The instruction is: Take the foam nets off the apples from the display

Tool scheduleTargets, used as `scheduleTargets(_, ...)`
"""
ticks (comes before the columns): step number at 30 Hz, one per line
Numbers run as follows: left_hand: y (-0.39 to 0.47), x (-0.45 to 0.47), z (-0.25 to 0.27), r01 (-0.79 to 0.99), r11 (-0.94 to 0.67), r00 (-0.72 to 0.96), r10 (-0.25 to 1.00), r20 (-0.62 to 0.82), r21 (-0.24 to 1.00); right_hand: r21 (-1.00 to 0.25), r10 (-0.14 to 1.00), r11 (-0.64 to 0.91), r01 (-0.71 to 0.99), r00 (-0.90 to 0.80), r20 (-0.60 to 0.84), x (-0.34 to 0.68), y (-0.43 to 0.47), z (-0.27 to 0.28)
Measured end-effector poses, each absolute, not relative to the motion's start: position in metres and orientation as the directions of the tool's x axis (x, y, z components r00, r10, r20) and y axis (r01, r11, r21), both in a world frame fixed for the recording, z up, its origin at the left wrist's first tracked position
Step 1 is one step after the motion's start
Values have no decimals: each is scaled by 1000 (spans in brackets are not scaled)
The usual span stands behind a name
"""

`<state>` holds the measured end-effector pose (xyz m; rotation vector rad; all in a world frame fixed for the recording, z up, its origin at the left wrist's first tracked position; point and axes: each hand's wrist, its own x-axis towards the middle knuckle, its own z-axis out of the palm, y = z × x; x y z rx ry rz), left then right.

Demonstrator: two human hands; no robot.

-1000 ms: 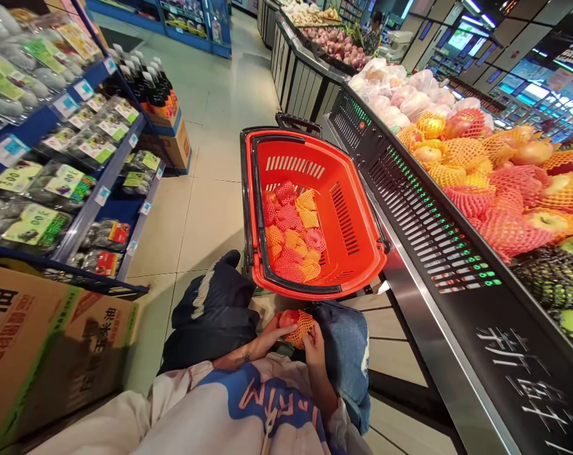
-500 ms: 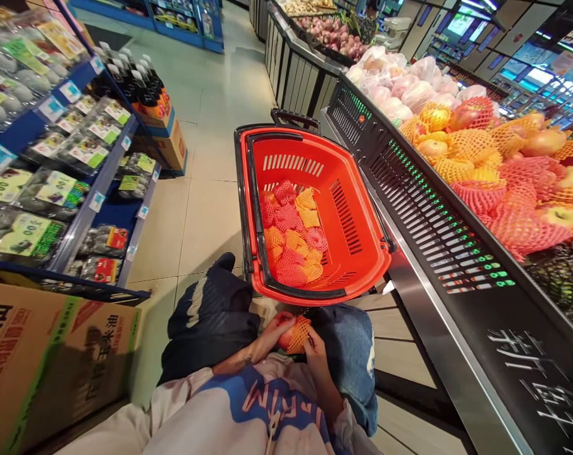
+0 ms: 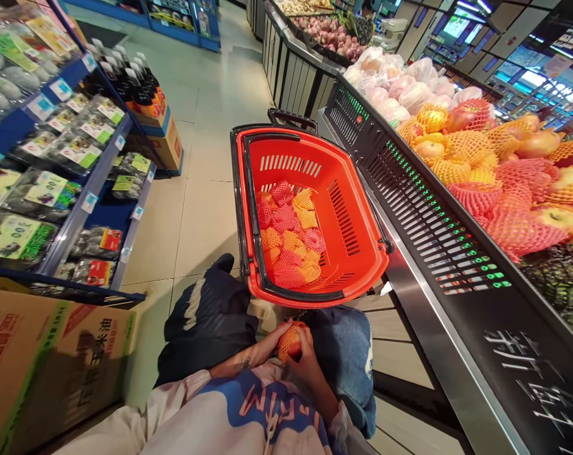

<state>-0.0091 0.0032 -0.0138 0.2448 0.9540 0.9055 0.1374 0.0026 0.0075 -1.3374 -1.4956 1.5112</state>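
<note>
Close to the person's lap, between the dark trouser leg and the denim leg, the left hand (image 3: 270, 342) and the right hand (image 3: 304, 357) meet around a single fruit (image 3: 289, 340). An orange foam net covers most of the fruit, and a red patch of skin shows at the top. Both hands are clamped on the fruit: the left hand cups it from the left side, and the fingers of the right hand curl over its right side.

Just beyond the knees stands a red shopping basket (image 3: 357, 227) with black handles. Loose foam nets (image 3: 289, 234) in red and orange lie heaped along its left half; the right half of the floor is bare.

To the right of the basket runs a dark display surface (image 3: 429, 215) with rows of green lights. Netted fruits (image 3: 495, 177) are piled on it, with bagged produce farther back.

To the left, a cardboard box (image 3: 44, 360) stands near the person, and blue shelves (image 3: 78, 208) of packaged goods stand behind it, across the tiled floor.
</note>
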Motion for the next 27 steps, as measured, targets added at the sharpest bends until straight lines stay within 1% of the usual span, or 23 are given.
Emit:
scheduleTargets(3, 1, -9, -9, -600, 591, 275, 785, -555, 539, -963, 933, -143, 227, -294, -208, 133, 3, 14)
scheduleTargets(6, 3, -8, -11, -633, 571, 251, 789, -560, 522, -967, 946, -134, 218, -264, -191, 128, 5, 15)
scheduleTargets(10, 7, -13, -19, -660, 596, 286, 763, -580, 458, -970, 965, -148, 195, -187, -185, 130, 8, 12)
scheduleTargets(12, 8, -16, -21, -663, 612, 301, 745, -595, 431, -970, 976, -129, 203, -144, -160, 132, 9, 11)
scheduleTargets(15, 7, -17, -22, -670, 612, 314, 747, -585, 421, -972, 982, -82, 220, -150, -117, 133, 10, 8)
scheduleTargets(20, 5, -9, -24, -652, 602, 309, 766, -563, 461, -975, 966, -73, 210, -229, -122, 128, 11, -3)
scheduleTargets(24, 6, -4, -31, -674, 544, 276, 813, -512, 500, -979, 964, -115, 170, -219, -151, 127, 14, -13)
scheduleTargets(27, 8, -6, -35, -660, 498, 191, 835, -516, 562, -979, 968, -156, 132, -179, -178, 127, 15, -16)
